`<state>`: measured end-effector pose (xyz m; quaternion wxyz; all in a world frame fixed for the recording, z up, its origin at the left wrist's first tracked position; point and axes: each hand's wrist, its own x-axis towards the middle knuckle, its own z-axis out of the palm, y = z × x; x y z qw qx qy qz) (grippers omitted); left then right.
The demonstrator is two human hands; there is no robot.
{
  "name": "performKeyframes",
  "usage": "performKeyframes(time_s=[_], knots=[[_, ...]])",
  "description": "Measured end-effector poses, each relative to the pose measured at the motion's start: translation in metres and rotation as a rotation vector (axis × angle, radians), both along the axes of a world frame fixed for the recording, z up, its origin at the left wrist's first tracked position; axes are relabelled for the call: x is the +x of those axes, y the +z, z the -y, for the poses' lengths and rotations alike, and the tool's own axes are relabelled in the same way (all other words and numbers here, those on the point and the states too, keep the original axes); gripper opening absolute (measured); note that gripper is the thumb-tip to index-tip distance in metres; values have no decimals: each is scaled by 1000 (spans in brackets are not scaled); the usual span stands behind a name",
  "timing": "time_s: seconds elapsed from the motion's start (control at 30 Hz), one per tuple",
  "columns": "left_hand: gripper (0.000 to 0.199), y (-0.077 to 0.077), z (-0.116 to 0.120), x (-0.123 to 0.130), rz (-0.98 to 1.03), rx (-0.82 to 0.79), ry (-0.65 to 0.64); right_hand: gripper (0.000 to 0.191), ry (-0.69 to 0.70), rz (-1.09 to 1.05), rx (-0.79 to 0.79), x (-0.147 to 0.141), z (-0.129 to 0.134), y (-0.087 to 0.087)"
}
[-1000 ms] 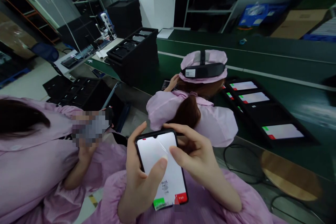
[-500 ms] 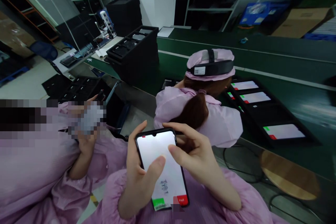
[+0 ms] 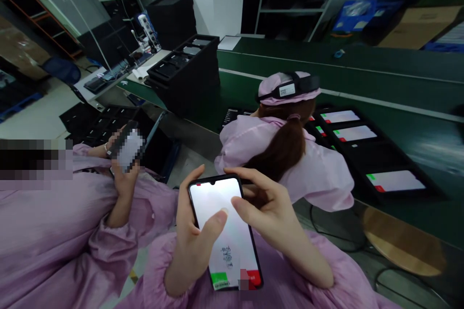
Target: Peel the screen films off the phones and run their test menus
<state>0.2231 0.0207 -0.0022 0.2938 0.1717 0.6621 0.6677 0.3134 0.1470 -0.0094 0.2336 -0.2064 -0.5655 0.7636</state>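
A smartphone (image 3: 237, 246) with a black frame is held upright in front of me. Its lit white screen carries dark scribbled marks low down, a green block at the lower left and a red one at the lower right. My left hand (image 3: 195, 236) wraps the phone's left edge, its thumb lying over the screen. On the right edge, my right hand (image 3: 271, 212) grips near the top, with its thumb tip at the screen and its other fingers partly hidden behind the phone.
A co-worker in pink (image 3: 282, 149) bends over the green bench (image 3: 398, 82) ahead. Beside them a black tray (image 3: 384, 154) holds several lit phones. Another person's hand (image 3: 125, 178) holds a phone at left. Stacked black trays (image 3: 184, 77) and a wooden stool (image 3: 402, 241) stand nearby.
The co-worker ahead has turned their head and leaned to the right. The person at left has shifted their hands and phone. My hands stay on the phone almost unchanged.
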Motion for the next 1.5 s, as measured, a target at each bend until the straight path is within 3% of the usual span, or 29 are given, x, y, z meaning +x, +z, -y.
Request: performKeyframes(time_s=[0.23, 0.4, 0.6, 0.7, 0.8, 1.03, 1.17, 1.33, 1.5], knots=[[78, -3, -3, -5, -31, -33, 6, 46, -23, 40, -1, -1, 1, -3], [81, -1, -13, -9, -17, -60, -50, 44, -128, 52, -12, 5, 2, -1], [90, -3, -49, 2, 144, -153, -330, 47, -362, 121, -106, 37, -3, -10], [90, -6, -69, 27, 197, -168, -495, 45, -533, 140, -81, 71, -4, -14], [88, -6, -84, 67, 196, -141, -599, 43, -622, 162, -41, 115, -6, -14], [86, 0, -101, 185, 186, -58, -562, 47, -660, 187, 21, 232, -19, -15], [85, 1, -106, 238, 164, -64, -500, 42, -617, 190, 46, 284, -30, -18], [76, 5, -103, 269, 77, -76, -388, 44, -464, 148, -10, 307, -43, -9], [72, 11, -98, 259, 37, -11, -289, 47, -314, 158, -27, 292, -60, 12]])
